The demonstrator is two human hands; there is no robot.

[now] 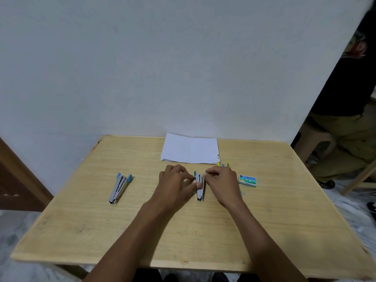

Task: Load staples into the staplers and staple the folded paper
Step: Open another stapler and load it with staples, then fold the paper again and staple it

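A small metal stapler with a teal end (199,188) lies open in the middle of the wooden table (142,231). My left hand (175,184) pinches its left side with thumb and fingers. My right hand (220,184) pinches at its top right; whether it holds staples I cannot tell. A second open stapler with blue ends (120,187) lies to the left, untouched. A yellow-ended stapler (223,164) peeks out behind my right hand. The green staple box (247,180) sits right of my right hand. The folded white paper (190,148) lies at the far edge.
The table stands against a white wall. A person in dark top and olive trousers (345,129) sits on a stool at the right. A brown door (18,180) is at the left.
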